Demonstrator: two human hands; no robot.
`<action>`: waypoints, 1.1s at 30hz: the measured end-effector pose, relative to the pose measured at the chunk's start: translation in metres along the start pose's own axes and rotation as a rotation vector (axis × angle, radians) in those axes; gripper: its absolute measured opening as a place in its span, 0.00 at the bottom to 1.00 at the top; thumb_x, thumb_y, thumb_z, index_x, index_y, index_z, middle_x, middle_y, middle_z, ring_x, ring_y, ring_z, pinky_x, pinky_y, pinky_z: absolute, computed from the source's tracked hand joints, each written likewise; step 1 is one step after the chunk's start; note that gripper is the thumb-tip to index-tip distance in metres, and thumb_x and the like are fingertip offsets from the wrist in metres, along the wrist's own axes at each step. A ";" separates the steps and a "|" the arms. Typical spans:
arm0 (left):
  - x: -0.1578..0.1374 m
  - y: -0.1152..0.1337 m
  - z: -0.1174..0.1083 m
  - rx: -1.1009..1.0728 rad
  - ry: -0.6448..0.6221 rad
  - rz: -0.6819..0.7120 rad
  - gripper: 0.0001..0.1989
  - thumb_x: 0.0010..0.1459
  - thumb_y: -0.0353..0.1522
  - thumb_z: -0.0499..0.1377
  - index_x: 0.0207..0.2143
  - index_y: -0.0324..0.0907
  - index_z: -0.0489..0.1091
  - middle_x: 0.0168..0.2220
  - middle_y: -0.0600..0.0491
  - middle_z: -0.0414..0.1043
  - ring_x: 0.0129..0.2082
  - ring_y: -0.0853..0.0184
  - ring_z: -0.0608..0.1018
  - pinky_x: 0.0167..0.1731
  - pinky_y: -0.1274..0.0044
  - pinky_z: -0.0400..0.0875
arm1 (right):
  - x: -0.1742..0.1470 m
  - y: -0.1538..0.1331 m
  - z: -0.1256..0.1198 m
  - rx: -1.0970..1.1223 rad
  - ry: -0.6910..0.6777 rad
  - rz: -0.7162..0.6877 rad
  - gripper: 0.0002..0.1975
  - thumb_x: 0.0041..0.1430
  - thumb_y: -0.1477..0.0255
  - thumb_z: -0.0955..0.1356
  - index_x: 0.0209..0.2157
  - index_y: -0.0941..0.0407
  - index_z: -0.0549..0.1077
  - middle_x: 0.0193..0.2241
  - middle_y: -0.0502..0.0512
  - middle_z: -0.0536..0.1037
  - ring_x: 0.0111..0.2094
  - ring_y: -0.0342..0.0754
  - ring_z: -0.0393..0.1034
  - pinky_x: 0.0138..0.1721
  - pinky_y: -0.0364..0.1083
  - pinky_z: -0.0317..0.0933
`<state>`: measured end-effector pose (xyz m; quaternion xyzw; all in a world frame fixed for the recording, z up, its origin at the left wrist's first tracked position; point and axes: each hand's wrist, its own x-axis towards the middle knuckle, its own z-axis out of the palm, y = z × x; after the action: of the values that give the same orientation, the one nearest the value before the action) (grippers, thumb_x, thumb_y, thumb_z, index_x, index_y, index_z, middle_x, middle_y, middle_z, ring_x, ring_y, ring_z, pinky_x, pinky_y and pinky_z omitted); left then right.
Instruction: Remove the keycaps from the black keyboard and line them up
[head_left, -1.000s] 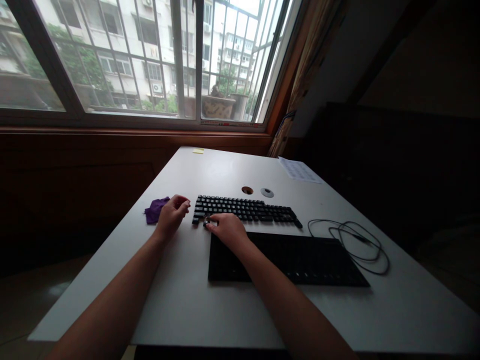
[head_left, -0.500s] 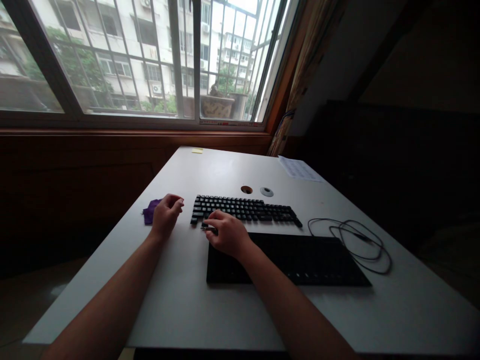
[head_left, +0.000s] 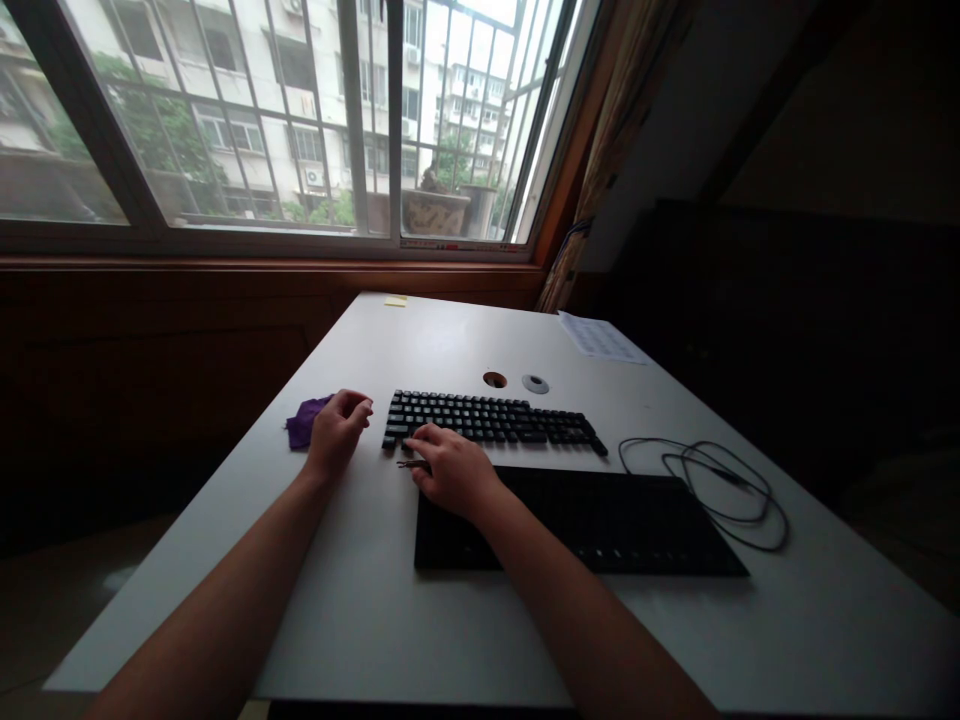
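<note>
Loose black keycaps (head_left: 457, 412) lie in rows on the white table, laid out like a keyboard. My right hand (head_left: 454, 468) is over their lower left part, its index fingertip at a small keycap (head_left: 406, 443) in the bottom row. Between its thumb and other fingers it grips a thin two-pronged metal tool (head_left: 409, 464), pointing left. Under my right wrist lies the black keyboard base (head_left: 600, 515), its surface dark and hard to make out. My left hand (head_left: 339, 432) is closed left of the keycaps, thumb and fingertips together; what they hold, if anything, is hidden.
A purple cloth (head_left: 301, 424) is beside my left hand. The coiled black cable (head_left: 765, 500) lies to the right. Farther back on the white table (head_left: 337, 620) are a cable hole (head_left: 495, 380), its round cover (head_left: 535, 384), a printed sheet (head_left: 604, 338) and a yellow note (head_left: 395, 300).
My right index fingertip and the small keycap beneath it have shifted slightly left. The metal tool has dropped a little and shows more clearly. My left hand stays almost still.
</note>
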<state>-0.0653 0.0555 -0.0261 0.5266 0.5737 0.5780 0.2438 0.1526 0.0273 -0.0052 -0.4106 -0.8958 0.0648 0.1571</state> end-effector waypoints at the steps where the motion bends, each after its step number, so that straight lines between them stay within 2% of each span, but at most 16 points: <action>1: 0.000 0.000 0.000 0.002 0.000 0.000 0.09 0.54 0.38 0.60 0.31 0.41 0.72 0.24 0.54 0.73 0.21 0.69 0.71 0.22 0.79 0.64 | 0.000 0.000 0.000 -0.006 -0.002 0.000 0.22 0.60 0.66 0.67 0.57 0.49 0.70 0.55 0.55 0.71 0.52 0.52 0.68 0.49 0.49 0.66; 19: 0.000 -0.002 0.002 0.050 -0.016 0.005 0.10 0.55 0.39 0.60 0.32 0.40 0.72 0.25 0.54 0.73 0.21 0.69 0.72 0.23 0.78 0.65 | 0.002 -0.006 0.003 -0.066 0.018 0.008 0.23 0.61 0.64 0.67 0.57 0.51 0.70 0.54 0.57 0.71 0.50 0.54 0.68 0.47 0.50 0.68; 28: 0.001 -0.001 0.002 0.029 -0.024 0.002 0.10 0.54 0.38 0.61 0.32 0.40 0.72 0.25 0.54 0.73 0.21 0.69 0.72 0.23 0.78 0.65 | 0.004 -0.007 0.003 -0.029 0.020 -0.016 0.24 0.59 0.66 0.68 0.57 0.52 0.69 0.59 0.56 0.68 0.54 0.54 0.67 0.51 0.50 0.66; 33: 0.000 0.000 0.001 0.036 -0.036 0.011 0.10 0.55 0.39 0.60 0.32 0.40 0.72 0.25 0.54 0.73 0.22 0.69 0.72 0.24 0.78 0.65 | 0.003 -0.008 0.003 -0.051 0.001 -0.032 0.23 0.59 0.67 0.68 0.57 0.53 0.69 0.57 0.57 0.71 0.52 0.54 0.67 0.49 0.50 0.66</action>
<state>-0.0643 0.0564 -0.0265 0.5445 0.5768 0.5590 0.2415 0.1441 0.0250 -0.0054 -0.4001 -0.9036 0.0393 0.1480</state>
